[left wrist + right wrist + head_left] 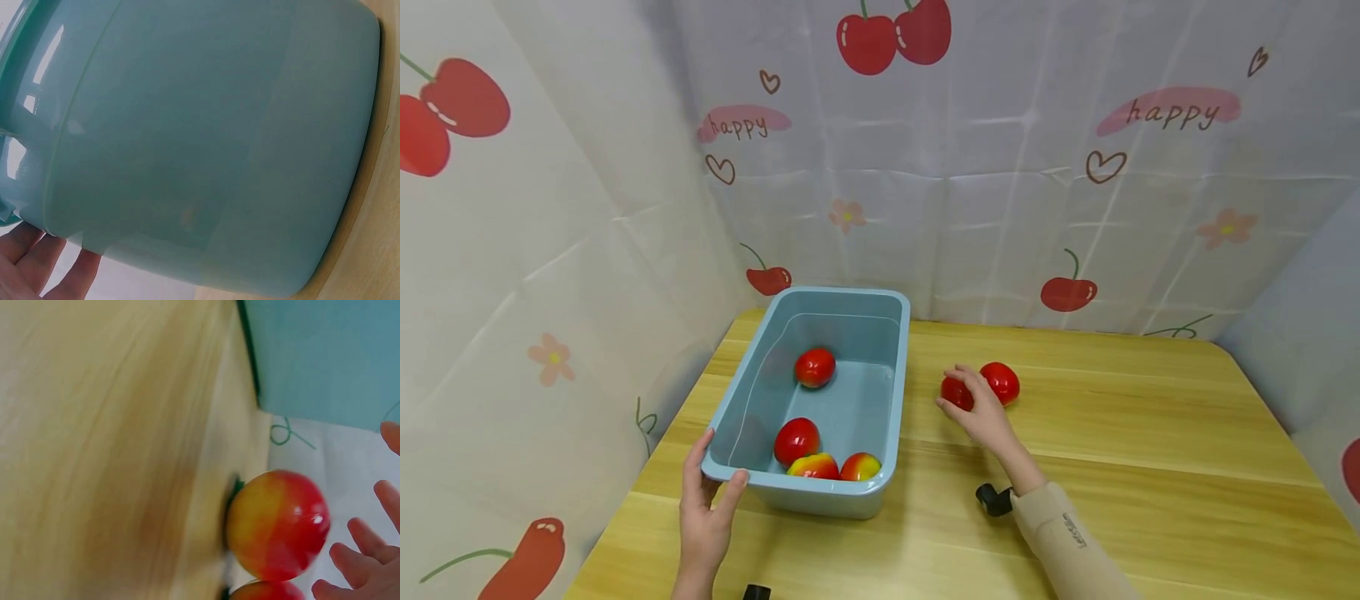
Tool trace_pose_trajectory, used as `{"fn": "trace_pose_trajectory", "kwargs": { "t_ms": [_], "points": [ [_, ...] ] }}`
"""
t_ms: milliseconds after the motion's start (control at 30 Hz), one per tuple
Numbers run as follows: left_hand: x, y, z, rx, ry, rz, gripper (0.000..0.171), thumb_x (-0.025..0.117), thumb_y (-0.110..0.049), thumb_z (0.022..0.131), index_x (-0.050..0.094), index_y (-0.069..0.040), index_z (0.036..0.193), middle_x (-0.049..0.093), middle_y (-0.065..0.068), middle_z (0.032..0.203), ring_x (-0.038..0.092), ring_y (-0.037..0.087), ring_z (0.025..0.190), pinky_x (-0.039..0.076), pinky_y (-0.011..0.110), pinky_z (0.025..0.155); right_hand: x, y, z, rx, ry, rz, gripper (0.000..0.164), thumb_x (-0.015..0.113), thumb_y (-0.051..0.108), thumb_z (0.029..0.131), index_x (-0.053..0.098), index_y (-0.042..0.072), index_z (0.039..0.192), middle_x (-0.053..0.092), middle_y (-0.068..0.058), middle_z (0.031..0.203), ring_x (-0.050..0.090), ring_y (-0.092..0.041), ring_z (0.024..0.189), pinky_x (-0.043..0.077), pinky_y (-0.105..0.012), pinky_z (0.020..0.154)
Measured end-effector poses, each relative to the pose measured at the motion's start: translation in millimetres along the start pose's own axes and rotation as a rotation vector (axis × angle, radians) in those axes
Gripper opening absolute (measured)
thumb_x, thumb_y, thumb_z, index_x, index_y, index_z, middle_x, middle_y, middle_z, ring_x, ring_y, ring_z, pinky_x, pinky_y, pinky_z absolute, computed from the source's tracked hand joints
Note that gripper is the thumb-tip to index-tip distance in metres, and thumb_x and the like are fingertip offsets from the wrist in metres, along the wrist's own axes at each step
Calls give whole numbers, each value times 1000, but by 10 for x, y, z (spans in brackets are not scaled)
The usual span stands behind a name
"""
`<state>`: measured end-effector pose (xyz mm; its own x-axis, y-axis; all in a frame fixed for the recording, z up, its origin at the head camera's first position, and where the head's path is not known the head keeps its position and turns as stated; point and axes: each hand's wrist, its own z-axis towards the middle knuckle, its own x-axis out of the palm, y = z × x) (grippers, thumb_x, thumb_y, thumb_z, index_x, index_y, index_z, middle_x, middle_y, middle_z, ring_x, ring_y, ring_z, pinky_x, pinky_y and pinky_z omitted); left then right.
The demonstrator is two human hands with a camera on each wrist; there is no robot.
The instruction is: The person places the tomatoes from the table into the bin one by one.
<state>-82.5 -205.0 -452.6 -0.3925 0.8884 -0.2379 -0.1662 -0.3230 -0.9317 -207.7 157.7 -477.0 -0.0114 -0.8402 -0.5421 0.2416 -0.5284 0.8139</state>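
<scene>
My left hand (706,518) grips the near left corner of a light blue plastic bin (894,417), its thumb lying at the front rim. In the left wrist view the fingertips (81,269) bend over the bin's edge. My right hand (983,411) hovers at a glossy red fruit (953,392), partly hidden behind the fingers. The right wrist view shows that fruit (278,525) red and yellow with a green leaf at its base, and the spread fingers stand apart from it. Another red fruit (1000,383) lies right beside it on the table.
Inside the bin lie several fruits: a red one (815,367) toward the back, another red one (797,442) near the front, and red-yellow ones (861,467) by the front wall. The wooden table (1150,433) meets a cherry-printed curtain (1000,208) at the back and sides.
</scene>
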Motion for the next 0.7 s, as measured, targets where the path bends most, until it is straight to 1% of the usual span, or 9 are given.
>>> {"fn": "trace_pose_trajectory", "kwargs": {
  "t_ms": [167,400,533,700],
  "points": [
    [-2,1,-4,-4,-1,2,67,60,-1,89,31,-20,146,36,0,141,42,12,113,36,10,89,34,-96,26,6,-4,-19,51,68,19,86,49,6,132,34,-16,145,36,-40,128,36,-59,95],
    [3,8,1,7,-3,-6,67,59,0,89,31,-20,146,37,-1,141,42,12,113,36,9,89,83,-225,59,-18,-21,-17,54,68,4,83,48,2,132,32,-20,145,33,-43,129,34,-60,96],
    [1,1,-2,2,-1,1,67,59,-1,89,31,-20,146,37,-1,141,42,12,113,35,9,89,95,-258,66,-7,-35,-8,53,65,-5,81,48,1,131,32,-20,145,29,-41,132,28,-60,100],
    [-1,-7,-2,-4,1,4,67,60,-1,89,31,-21,146,36,-1,141,42,13,114,35,10,89,103,-265,66,15,-49,6,54,65,-8,80,48,3,130,33,-18,144,27,-39,133,26,-59,102]
  ]
}}
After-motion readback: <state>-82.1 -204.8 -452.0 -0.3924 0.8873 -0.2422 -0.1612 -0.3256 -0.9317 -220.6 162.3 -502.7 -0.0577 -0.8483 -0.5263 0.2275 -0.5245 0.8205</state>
